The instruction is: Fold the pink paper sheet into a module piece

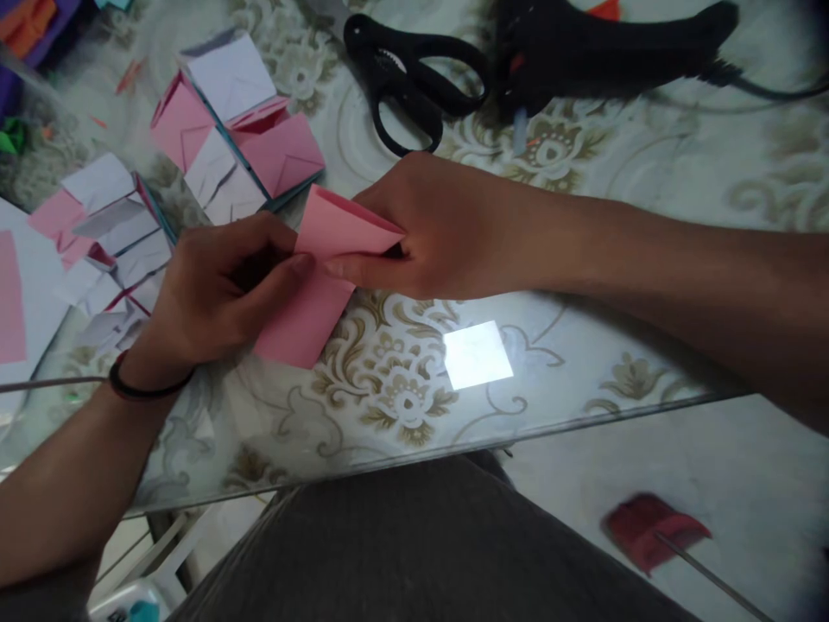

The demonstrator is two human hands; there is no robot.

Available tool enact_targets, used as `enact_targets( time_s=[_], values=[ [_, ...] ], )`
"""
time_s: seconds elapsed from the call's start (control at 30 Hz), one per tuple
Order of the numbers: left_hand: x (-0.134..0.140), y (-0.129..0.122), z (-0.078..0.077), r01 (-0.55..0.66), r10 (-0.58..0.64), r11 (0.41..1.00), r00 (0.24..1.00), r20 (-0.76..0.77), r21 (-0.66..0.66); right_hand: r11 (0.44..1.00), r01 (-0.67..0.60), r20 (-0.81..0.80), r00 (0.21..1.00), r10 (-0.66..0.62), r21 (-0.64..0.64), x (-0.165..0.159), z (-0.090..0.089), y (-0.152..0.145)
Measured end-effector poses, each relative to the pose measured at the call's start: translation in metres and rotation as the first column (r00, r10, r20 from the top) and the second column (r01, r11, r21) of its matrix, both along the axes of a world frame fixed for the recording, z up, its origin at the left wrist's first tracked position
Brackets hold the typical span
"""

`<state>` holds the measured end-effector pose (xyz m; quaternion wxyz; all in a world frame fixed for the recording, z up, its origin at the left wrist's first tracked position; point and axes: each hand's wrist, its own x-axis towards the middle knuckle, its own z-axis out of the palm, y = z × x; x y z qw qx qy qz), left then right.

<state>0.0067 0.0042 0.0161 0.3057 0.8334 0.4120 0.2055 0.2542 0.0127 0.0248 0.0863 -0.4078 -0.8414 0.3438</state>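
The right forearm (667, 250) is stretched over the table (576, 358), above which folded pink paper (311, 315) is pinched by left hand (220, 285) and right hand (446, 233); edges are best kept aligned, thumbs pressed evenly.

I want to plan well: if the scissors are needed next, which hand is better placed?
Probably the right hand: the scissors lie just beyond it, while the left hand is farther away. Both hold the pink sheet, so the right would need to release first.

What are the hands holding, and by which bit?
Pink paper: the left hand holds its left edge around the middle, the right hand its folded upper part.
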Motion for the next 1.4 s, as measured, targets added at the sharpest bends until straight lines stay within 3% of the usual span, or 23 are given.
enact_targets(
  time_s=[0.2,0.73,0.93,1.17,1.4],
  values=[
    [-0.0011,-0.0022,-0.0019,-0.058,0.058,0.998,0.998,-0.009,-0.028,0.999,-0.029,0.006,1.000,0.028,0.046,0.0008,-0.0010,-0.0004],
    [0.0017,-0.0050,0.0000,-0.062,0.062,0.998,0.998,-0.002,-0.013,0.997,0.021,0.111,0.993,-0.028,0.069,-0.0001,0.0005,-0.0004],
    [-0.0003,-0.0030,-0.0024,-0.070,0.071,0.997,0.997,0.016,-0.022,0.999,-0.019,0.026,1.000,0.017,0.044,0.0010,-0.0015,0.0005],
    [-0.0008,0.0008,0.0026,0.031,-0.031,0.999,0.999,-0.011,-0.040,0.999,-0.048,-0.111,0.993,0.046,-0.017,0.0014,-0.0050,0.0033],
    [0.0002,0.0005,0.0053,0.050,-0.050,0.997,0.999,0.001,-0.051,0.996,-0.070,-0.120,0.991,0.062,-0.057,0.0012,-0.0032,0.0035]
  ],
)
